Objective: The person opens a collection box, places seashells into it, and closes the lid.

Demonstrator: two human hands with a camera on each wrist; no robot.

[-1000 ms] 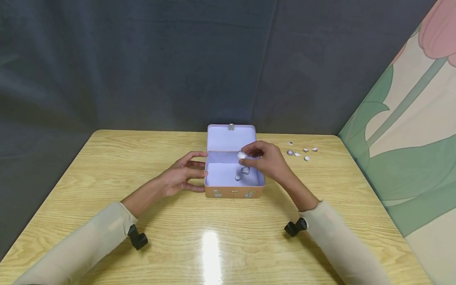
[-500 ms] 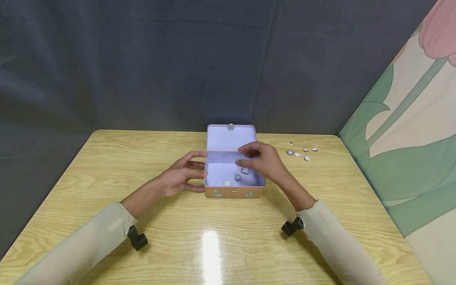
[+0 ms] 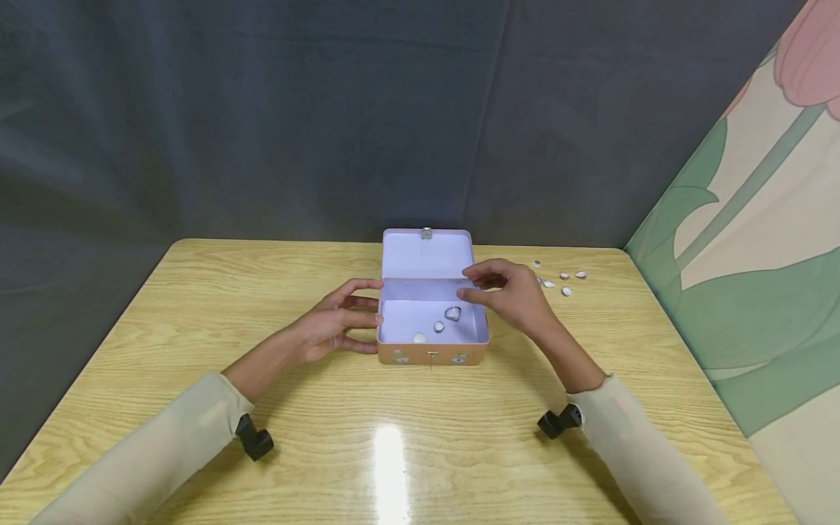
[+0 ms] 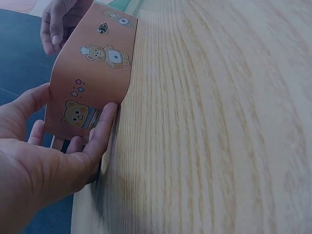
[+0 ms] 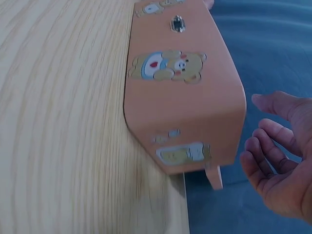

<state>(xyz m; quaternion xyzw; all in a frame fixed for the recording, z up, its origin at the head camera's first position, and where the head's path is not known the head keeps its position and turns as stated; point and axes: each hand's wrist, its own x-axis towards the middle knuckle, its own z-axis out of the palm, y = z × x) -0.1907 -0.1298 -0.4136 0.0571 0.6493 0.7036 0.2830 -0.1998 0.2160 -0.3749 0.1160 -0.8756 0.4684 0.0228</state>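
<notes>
A small tin box [image 3: 413, 356] with orange outer walls, bear pictures and a pale lilac inside stands with its lid [image 3: 426, 254] raised. Three small shells lie on its floor: a larger one [image 3: 453, 313], a round one [image 3: 439, 327] and a white one [image 3: 420, 338] by the front wall. My left hand [image 3: 328, 321] rests spread fingers against the box's left side; in the left wrist view one fingertip presses near the front corner. Over the box's right rim hovers my right hand [image 3: 512, 293], thumb and fingers apart and holding nothing.
Several more shells [image 3: 566, 292] lie on the wooden table [image 3: 315, 452] to the right of the box, partly behind my right hand. A dark curtain [image 3: 328, 117] hangs behind the table, and a flowered cloth [image 3: 755, 292] borders its right side.
My right hand has let go of the white shell, which now lies in the box near the front. It has then moved right, toward the rim. The left hand stays put.
</notes>
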